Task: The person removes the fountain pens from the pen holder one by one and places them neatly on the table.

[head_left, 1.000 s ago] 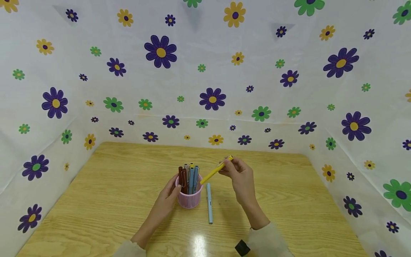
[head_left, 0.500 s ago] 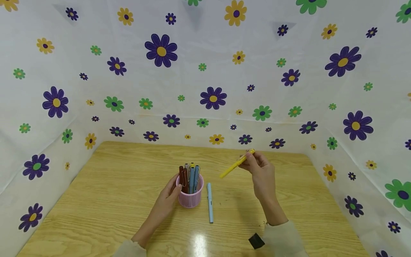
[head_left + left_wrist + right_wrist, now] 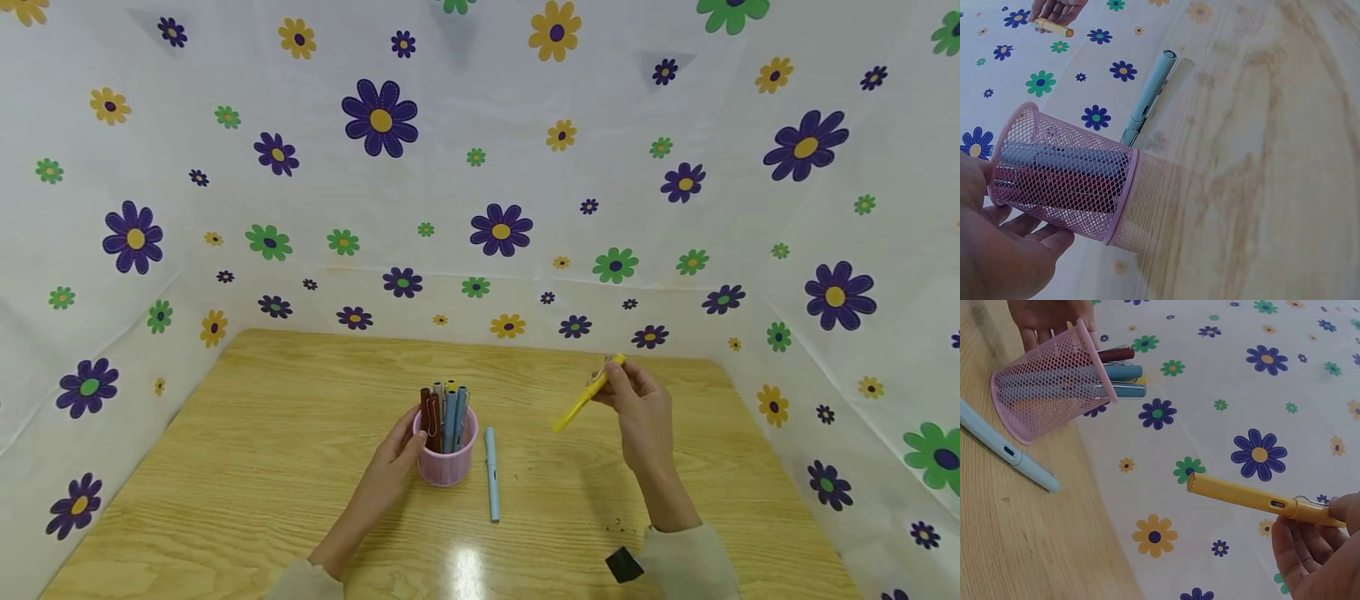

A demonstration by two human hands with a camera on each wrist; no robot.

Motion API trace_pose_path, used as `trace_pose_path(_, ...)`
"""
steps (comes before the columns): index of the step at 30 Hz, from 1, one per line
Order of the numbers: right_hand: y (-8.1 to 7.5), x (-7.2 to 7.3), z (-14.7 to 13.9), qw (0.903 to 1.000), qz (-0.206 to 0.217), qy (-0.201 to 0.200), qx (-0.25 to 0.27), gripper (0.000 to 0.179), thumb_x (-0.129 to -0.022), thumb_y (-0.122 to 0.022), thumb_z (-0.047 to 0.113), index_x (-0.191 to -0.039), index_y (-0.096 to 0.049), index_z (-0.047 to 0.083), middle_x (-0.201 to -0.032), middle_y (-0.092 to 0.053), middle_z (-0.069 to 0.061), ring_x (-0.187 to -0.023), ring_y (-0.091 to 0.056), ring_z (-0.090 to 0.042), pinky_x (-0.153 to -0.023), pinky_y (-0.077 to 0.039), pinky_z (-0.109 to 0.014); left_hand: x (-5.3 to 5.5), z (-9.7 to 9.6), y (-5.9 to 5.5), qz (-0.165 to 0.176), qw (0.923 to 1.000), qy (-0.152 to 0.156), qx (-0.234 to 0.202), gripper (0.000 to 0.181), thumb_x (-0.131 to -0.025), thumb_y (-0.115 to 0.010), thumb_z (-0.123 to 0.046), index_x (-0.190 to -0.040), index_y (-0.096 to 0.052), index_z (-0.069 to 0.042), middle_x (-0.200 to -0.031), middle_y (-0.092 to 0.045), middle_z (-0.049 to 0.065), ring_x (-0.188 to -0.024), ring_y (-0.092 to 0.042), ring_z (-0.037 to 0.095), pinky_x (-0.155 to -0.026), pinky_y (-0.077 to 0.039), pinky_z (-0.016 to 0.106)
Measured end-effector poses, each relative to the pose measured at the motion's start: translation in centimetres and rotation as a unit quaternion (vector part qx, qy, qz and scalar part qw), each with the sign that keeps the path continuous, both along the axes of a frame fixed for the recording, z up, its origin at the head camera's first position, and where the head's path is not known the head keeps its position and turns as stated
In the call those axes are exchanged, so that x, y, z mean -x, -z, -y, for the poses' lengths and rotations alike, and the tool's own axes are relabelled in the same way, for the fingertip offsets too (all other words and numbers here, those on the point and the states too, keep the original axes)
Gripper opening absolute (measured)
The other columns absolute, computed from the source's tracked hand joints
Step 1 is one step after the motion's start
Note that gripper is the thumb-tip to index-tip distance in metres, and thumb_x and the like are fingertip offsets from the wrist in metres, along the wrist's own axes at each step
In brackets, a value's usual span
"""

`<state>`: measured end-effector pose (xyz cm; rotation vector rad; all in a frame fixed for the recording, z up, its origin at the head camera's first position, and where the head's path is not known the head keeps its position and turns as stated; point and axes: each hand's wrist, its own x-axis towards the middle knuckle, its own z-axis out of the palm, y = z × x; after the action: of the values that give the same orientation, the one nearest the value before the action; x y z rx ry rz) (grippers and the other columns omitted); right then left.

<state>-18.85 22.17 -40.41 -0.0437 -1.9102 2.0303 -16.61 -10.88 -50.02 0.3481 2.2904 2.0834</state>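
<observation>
My left hand [image 3: 392, 461] grips the side of a pink mesh pen cup [image 3: 446, 467], its thumb at the rim. Brown, blue, grey and yellow pens [image 3: 450, 417] stand in the cup, their lower parts behind the mesh. Up and to the right, my right hand [image 3: 643, 417] pinches a yellow pen [image 3: 581, 404] by its clip end, above the table. The pen slants, its free end pointing down and left. A light blue pen [image 3: 492, 475] lies on the table just right of the cup; the right wrist view also shows this light blue pen [image 3: 1010, 450].
The wooden table [image 3: 300, 400] is enclosed at the back and sides by white cloth [image 3: 315, 208] printed with flowers. A small black block [image 3: 624, 565] shows beside the right sleeve [image 3: 690, 562]. Tiny dark specks lie on the tabletop near the right forearm.
My right hand has moved right with the yellow pen, away from the cup, and the pen's lower end has dipped over the last half second. The left hand still holds the cup in place.
</observation>
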Motion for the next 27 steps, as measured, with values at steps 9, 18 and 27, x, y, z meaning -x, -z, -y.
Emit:
trace_pose_path(9, 1.4, 0.3, -0.2, 0.9993, 0.034, -0.009, -0.009, 0.037, -0.106, -0.061, 0.025, -0.125, -0.064, -0.007, -0.099, -0.069, -0.015, -0.084, -0.071, -0.018, -0.08, -0.064, -0.031, 0.2, 0.0, 0.4, -0.006, 1.0, -0.001, 0.0, 0.055, -0.112, -0.046, -0.021, -0.16, -0.03, 0.001, -0.164, -0.029, 0.025, -0.152, -0.026, 0.04, -0.122, -0.023, 0.051)
trace_pose_path(18, 2.9, 0.5, -0.1, 0.997, 0.073, -0.012, -0.023, 0.035, -0.107, -0.059, 0.025, -0.124, -0.064, -0.006, -0.103, -0.069, -0.017, -0.081, -0.07, -0.015, -0.077, -0.064, -0.029, 0.3, 0.0, 0.6, -0.007, 1.0, 0.0, -0.001, 0.055, -0.112, -0.046, -0.022, -0.16, -0.03, 0.0, -0.164, -0.03, 0.024, -0.152, -0.027, 0.039, -0.123, -0.023, 0.051)
trace_pose_path(27, 4.2, 0.8, 0.5, 0.9947, 0.094, -0.03, -0.029, 0.034, -0.108, -0.059, 0.022, -0.123, -0.063, -0.008, -0.103, -0.07, -0.018, -0.081, -0.069, -0.015, -0.075, -0.063, -0.029, 0.3, 0.0, 0.5, -0.004, 1.0, 0.001, -0.003, 0.055, -0.112, -0.046, -0.022, -0.161, -0.03, 0.0, -0.164, -0.029, 0.025, -0.152, -0.026, 0.038, -0.122, -0.023, 0.051)
